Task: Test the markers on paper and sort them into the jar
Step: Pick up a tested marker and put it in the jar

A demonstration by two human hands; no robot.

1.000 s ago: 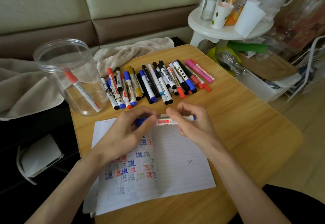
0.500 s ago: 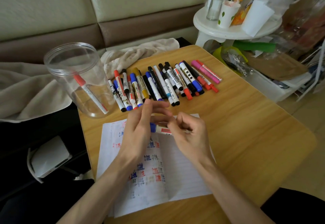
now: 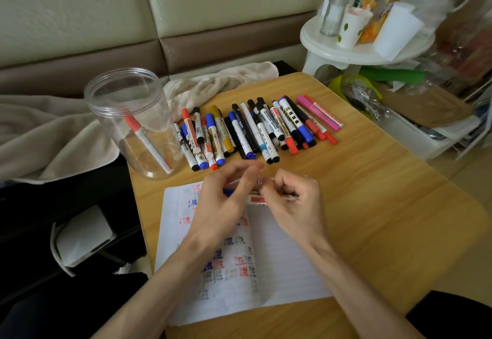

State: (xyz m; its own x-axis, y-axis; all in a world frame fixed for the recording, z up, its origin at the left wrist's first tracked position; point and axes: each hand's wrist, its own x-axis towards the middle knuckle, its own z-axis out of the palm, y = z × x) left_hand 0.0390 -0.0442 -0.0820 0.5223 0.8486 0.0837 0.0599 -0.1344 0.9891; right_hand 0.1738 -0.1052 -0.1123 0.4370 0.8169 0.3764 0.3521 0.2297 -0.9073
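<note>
— Where was the marker [image 3: 257,199] when you looked?

— It was in the air just above the top edge of the paper [image 3: 290,253], between both hands. The right hand [image 3: 295,205] was wrapped around the white barrel. The left hand [image 3: 223,208] pinched the blue end with curled fingers. That part was a little blurred, so I could not say if the cap was seated or loose.

— What did you think could go wrong?

— If the cap came off with a jerk, the wet tip could touch the fingers or draw an unwanted line across the paper. A loose cap could also slip, roll over the table [image 3: 386,205] and fall to the floor. And the jar [image 3: 111,136] stood near the table's corner with one red marker [image 3: 147,143] inside, so a hurried left hand could knock it.

— And how did the marker lie?

— Almost level, with its long axis going from left to right in front of the person. The blue end pointed left, toward the jar's side. The other end was hidden in the right palm.
</note>
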